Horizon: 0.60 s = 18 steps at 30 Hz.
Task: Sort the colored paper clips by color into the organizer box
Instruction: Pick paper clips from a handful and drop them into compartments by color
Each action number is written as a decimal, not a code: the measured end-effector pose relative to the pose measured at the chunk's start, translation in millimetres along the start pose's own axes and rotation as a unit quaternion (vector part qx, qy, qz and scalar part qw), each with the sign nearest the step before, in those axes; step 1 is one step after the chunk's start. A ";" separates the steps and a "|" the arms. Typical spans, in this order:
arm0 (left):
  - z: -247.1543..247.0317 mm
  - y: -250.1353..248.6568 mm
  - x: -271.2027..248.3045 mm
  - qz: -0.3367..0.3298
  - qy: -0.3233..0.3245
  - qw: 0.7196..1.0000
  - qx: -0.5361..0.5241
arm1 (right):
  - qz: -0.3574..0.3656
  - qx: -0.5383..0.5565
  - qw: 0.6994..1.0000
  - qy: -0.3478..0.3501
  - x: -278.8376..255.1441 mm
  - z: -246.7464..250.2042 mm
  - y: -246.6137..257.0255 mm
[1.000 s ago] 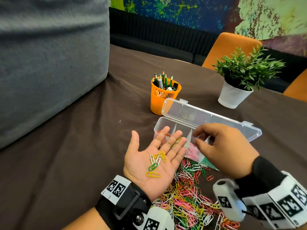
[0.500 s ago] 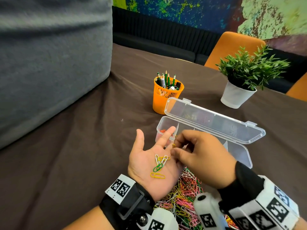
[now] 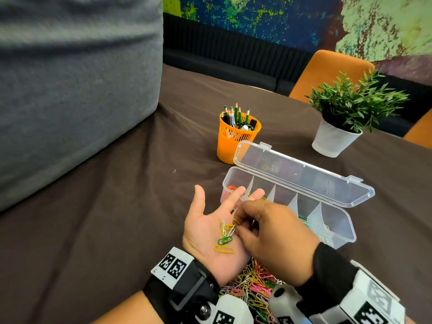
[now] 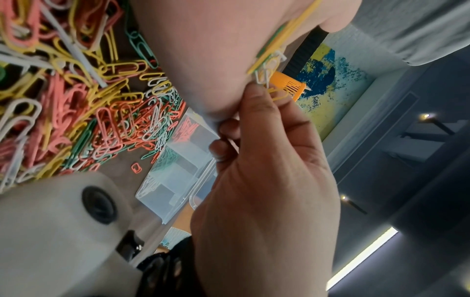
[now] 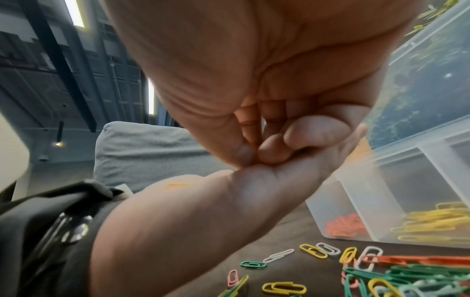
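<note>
My left hand lies palm up and flat in front of the organizer box. Several paper clips rest on the palm: yellow, green and white. My right hand reaches over the palm from the right, and its thumb and fingertips pinch a yellow clip at the edge of that bunch. The clear box stands with its lid up; orange clips fill the leftmost compartment, yellow clips the one beside it. A pile of mixed clips lies under both wrists.
An orange pencil cup stands behind the box's left end. A potted plant stands at the back right. A grey cushion fills the left side. A dark brown cloth covers the table.
My right hand has come back from over the box compartments to the left palm and now pinches a yellow clip there. The left hand has stayed flat with its clips.
</note>
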<state>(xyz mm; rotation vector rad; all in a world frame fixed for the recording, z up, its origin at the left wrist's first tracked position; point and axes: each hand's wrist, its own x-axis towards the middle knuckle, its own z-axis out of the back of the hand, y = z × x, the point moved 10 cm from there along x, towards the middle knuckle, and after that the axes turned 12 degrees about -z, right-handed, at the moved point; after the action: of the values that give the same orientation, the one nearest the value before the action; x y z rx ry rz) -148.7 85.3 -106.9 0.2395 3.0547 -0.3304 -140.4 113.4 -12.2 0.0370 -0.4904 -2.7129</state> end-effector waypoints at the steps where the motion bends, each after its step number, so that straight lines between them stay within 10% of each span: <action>1: 0.9 0.2 0.4 0.000 -0.003 1.000 -0.002 | -0.005 0.001 1.000 0.001 0.5 -1.4 -0.8; 12: -7.5 -1.3 -1.7 0.005 0.014 1.000 -0.024 | -0.040 0.046 0.997 -0.047 -0.6 22.0 -12.9; 18: -4.9 -6.1 1.3 0.002 0.011 1.000 -0.014 | -0.006 0.152 0.983 0.099 -24.9 -5.0 14.8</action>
<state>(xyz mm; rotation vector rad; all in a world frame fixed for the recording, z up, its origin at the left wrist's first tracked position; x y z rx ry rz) -151.2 80.8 -100.9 0.2497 3.0767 -0.2871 -111.5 108.2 -12.8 0.3893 -0.8381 -2.5846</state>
